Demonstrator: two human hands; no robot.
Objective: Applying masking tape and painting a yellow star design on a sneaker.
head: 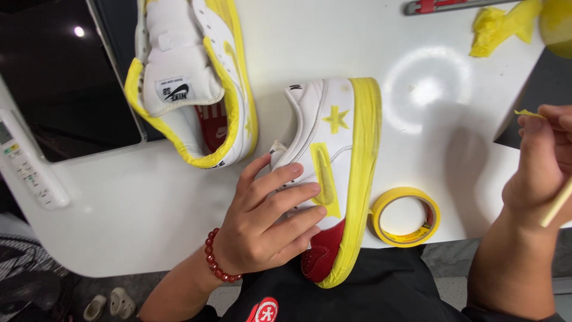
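My left hand [268,217], with a red bead bracelet on the wrist, rests flat on the side of a white sneaker [333,155] lying on its side at the table's front edge. The sneaker has a red toe, yellow masking tape over its sole and yellow tape patches, one star-shaped. My right hand [542,167] is raised at the right edge. It pinches a small scrap of yellow tape [527,113] at its fingertips and holds a thin pale stick [557,206].
A second white sneaker [190,77] with yellow-taped edges lies at the back left. A roll of yellow tape [406,216] sits right of the held shoe. Crumpled yellow tape [497,27] and a grey-red tool [441,6] lie at the back. A white remote [27,161] rests left.
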